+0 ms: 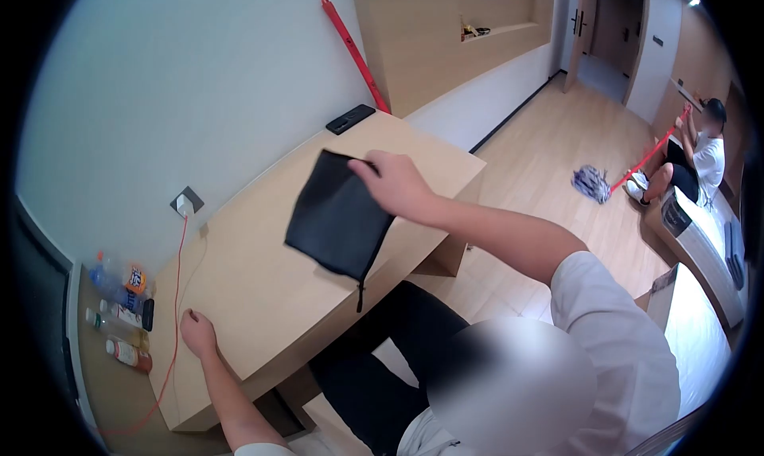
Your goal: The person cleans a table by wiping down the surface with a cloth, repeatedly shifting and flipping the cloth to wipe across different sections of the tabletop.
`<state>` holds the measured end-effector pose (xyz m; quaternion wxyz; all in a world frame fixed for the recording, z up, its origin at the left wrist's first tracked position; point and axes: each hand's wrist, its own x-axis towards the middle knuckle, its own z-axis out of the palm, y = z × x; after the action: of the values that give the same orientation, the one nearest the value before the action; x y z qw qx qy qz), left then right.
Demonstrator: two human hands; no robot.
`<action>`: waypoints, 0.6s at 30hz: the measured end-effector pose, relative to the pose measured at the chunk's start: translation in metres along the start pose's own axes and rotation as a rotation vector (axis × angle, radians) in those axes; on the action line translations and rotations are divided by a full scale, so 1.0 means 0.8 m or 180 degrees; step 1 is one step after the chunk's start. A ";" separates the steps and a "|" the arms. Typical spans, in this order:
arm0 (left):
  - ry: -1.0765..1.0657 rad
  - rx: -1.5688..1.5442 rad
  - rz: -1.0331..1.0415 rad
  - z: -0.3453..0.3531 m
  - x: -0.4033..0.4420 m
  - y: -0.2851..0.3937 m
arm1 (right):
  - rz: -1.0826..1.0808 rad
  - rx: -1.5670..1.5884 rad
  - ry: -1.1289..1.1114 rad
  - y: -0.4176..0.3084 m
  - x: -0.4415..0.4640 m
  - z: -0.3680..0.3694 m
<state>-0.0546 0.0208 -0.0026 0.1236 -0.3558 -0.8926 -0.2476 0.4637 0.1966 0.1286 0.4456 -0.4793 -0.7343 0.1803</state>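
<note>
My right hand (398,187) grips a black drawstring pouch (338,216) by its upper right edge, thumb on the near face. The pouch hangs tilted and flat above the desk (263,297), with a short cord dangling from its lower corner. On the desk's left part rests my left hand (199,334), its fingers curled in a loose fist with nothing visible in them. A red charging cable (176,329) runs just left of that hand, up to a white plug (185,206) in the wall socket. At the desk's far end lies a black phone (350,119).
Several drink bottles (119,329) stand left of the desk. A red pole (354,54) leans at the wall behind it. Across the room, a seated person (704,157) holds a red-handled mop (590,184). A mattress (688,337) lies at right.
</note>
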 end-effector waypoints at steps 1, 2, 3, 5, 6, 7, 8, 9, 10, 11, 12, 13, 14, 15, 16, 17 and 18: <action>0.0015 -0.0020 0.0008 0.002 0.002 -0.003 | 0.0032 -0.0171 0.0070 0.035 0.008 0.006; 0.0048 -0.0001 0.0011 0.003 0.002 -0.003 | 0.0125 -0.0570 0.0056 0.066 0.012 0.004; 0.0078 0.0025 0.0012 0.004 0.001 -0.001 | 0.0217 -0.0966 0.0039 0.099 0.013 -0.002; 0.0104 0.0059 0.0022 0.001 -0.003 -0.001 | 0.0435 -0.1993 -0.0231 0.171 0.013 -0.020; 0.0111 0.0060 0.0038 0.000 -0.004 0.000 | 0.0284 -0.2281 -0.0224 0.212 0.005 -0.031; 0.0124 0.0053 0.0065 -0.001 -0.003 0.002 | 0.0132 -0.2569 -0.0200 0.238 0.001 -0.041; 0.0111 0.0073 0.0040 -0.003 -0.002 0.005 | 0.0200 -0.2677 -0.0121 0.244 0.002 -0.048; 0.0094 0.0091 0.0021 -0.005 -0.003 0.008 | 0.0273 -0.2789 -0.0040 0.245 0.005 -0.057; 0.0074 0.0110 0.0004 -0.006 -0.005 0.010 | 0.0350 -0.2902 0.0040 0.247 0.008 -0.063; 0.0094 0.0099 0.0011 -0.004 -0.007 0.008 | 0.0370 -0.2933 0.0011 0.243 0.009 -0.068; 0.0119 0.0086 0.0022 -0.002 -0.006 0.006 | 0.0392 -0.2960 -0.0011 0.238 0.011 -0.073; 0.0151 0.0073 0.0040 -0.001 -0.004 0.005 | 0.0417 -0.2984 -0.0025 0.235 0.013 -0.076; 0.0163 0.0097 0.0033 0.003 -0.002 0.000 | 0.0123 -0.2938 0.0100 0.238 0.015 -0.074; 0.0180 0.0117 0.0034 0.003 -0.001 -0.002 | -0.0167 -0.2888 0.0235 0.240 0.017 -0.072; 0.0191 0.0139 0.0035 0.006 0.001 -0.002 | -0.0452 -0.2837 0.0365 0.242 0.019 -0.069; 0.0174 0.0145 0.0015 0.008 0.003 -0.003 | -0.0668 -0.2323 0.0164 0.243 0.021 -0.061; 0.0147 0.0156 -0.0006 0.002 -0.001 0.003 | -0.0871 -0.1804 -0.0040 0.236 0.023 -0.048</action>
<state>-0.0525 0.0223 -0.0035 0.1527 -0.3461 -0.8957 -0.2339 0.5950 0.2959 0.0273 0.3098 -0.4800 -0.8158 -0.0902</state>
